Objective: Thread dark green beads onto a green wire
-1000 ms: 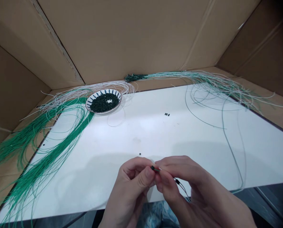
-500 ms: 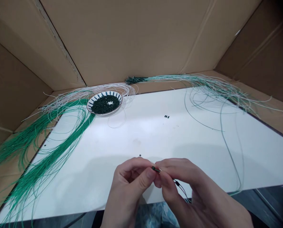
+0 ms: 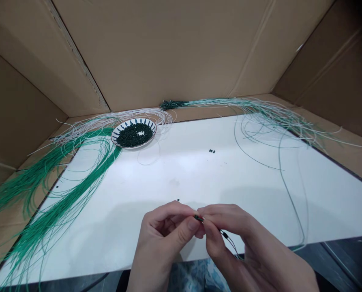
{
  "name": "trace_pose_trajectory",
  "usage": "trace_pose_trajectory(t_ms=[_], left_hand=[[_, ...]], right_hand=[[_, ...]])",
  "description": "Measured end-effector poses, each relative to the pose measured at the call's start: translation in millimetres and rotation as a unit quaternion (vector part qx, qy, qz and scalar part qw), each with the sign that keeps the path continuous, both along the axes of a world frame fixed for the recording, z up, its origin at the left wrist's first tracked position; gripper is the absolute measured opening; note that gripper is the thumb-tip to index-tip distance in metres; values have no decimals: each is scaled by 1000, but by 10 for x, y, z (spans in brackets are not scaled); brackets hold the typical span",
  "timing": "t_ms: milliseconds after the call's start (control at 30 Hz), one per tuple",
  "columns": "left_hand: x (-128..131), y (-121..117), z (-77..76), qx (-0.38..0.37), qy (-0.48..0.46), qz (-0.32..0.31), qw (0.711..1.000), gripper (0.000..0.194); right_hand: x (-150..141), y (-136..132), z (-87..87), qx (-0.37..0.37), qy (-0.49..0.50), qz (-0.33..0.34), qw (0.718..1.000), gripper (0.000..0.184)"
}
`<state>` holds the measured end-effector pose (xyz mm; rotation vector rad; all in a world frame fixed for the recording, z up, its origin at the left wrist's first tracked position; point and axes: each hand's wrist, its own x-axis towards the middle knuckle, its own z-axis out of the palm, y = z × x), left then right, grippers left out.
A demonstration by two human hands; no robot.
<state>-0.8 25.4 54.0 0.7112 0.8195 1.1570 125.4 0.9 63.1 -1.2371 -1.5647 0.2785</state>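
Note:
My left hand [image 3: 168, 237] is closed in a pinch on a small dark green bead [image 3: 197, 217] between thumb and forefinger. Against it, my right hand [image 3: 244, 239] pinches a thin cord, whose pale tip shows beside the bead; whether it passes through is hidden by the fingertips. Below the right fingers hangs a loop of thin cord [image 3: 233, 245] with a dark bead [image 3: 225, 235] on it. One loose bead [image 3: 178, 199] lies on the white board just beyond my left hand.
A patterned dish [image 3: 116, 141] of dark beads stands back left. Green cords [image 3: 86, 182] and white cords [image 3: 101, 117] lie at left. A beaded bundle of cords [image 3: 205, 103] runs along the cardboard wall [image 3: 168, 52]. A few beads [image 3: 211, 151] sit on the white board [image 3: 181, 178].
Both hands stay pinched together with only tiny finger movement. The view has shifted slightly; the things on the board lie as before.

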Motion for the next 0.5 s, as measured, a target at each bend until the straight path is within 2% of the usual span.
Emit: trace_pose_trajectory(t_ms=[133,267,500], left_hand=[[-107,45,-28,70,79,-10,994,2],[-168,53,-10,134,153,17,979,12],[-180,32,-6,163,181,22,970,23]], right_hand=[[69,5,-20,-10,-6,52,999,14],[121,9,-39,-11,-12,88,996,12],[151,-10,-60,-8,-43,100,994,17]])
